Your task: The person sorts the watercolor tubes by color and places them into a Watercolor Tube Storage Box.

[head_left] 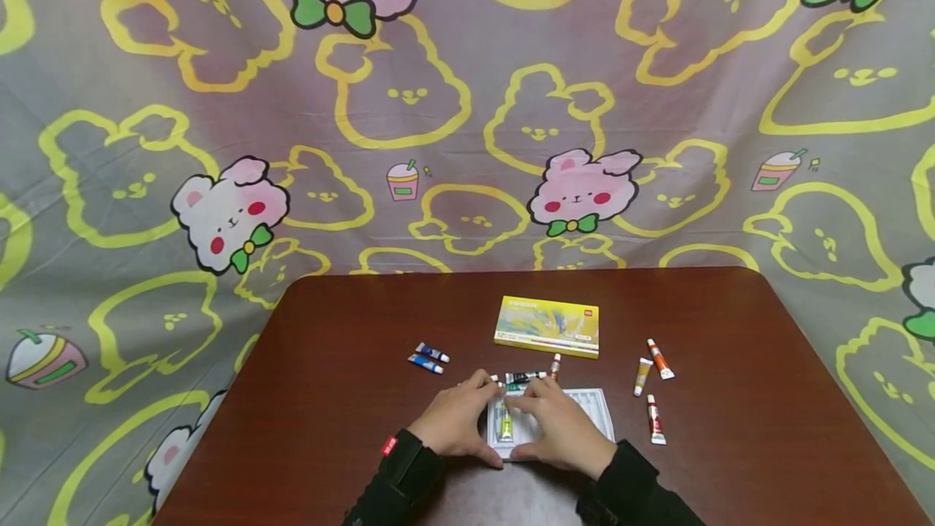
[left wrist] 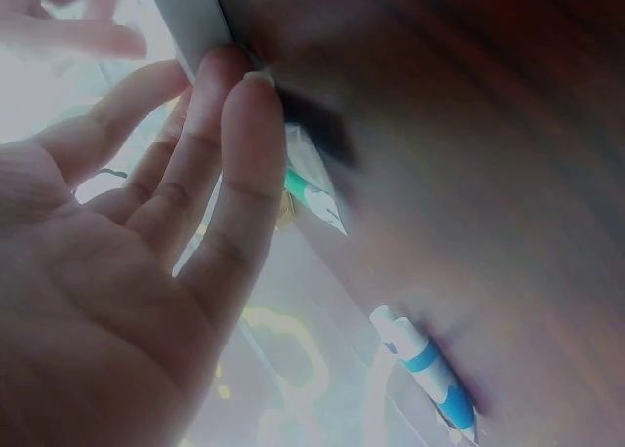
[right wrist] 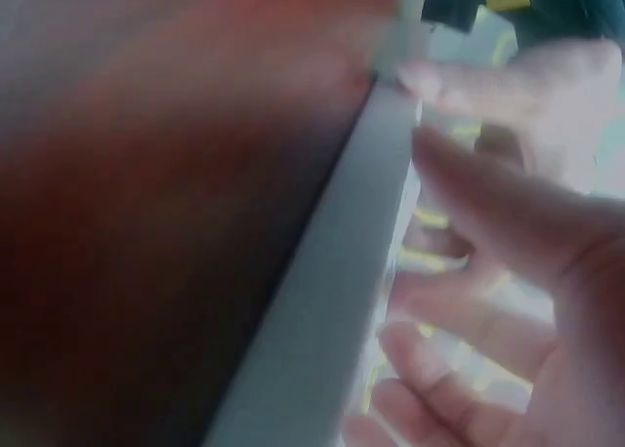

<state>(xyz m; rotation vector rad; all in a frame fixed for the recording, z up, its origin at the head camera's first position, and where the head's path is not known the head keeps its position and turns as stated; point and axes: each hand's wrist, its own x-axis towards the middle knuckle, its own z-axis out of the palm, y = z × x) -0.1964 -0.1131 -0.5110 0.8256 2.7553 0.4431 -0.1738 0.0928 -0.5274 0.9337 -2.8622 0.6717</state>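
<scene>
The head view shows the whole layout: a white tray (head_left: pixel 593 411) sits near the front of the table (head_left: pixel 351 396), with the left hand (head_left: pixel 454 422) at its left end and the right hand (head_left: pixel 568 431) reaching over its middle. Both hands are spread, each with its thumb at the tray's near edge. A yellow-green tube (head_left: pixel 506 424) lies in the tray between them; whether fingertips press or pinch it cannot be told, and neither wrist view shows it.

The left wrist view adds what the head view hides: nearly straight fingers lie against the tray's outer side, with a green-banded tube (left wrist: pixel 314 195) on the table just beyond. The right wrist view gives the tray's plain long wall, the two thumbs near each other at it, and loosely bent fingers above the tray; that picture is blurred.

Only the head view shows the yellow box (head_left: pixel 548 326) behind the tray, the brown-banded tube (head_left: pixel 555 367) between them, and, to the right, an orange tube (head_left: pixel 661 359), an ochre tube (head_left: pixel 642 377) and a red tube (head_left: pixel 656 420).
</scene>
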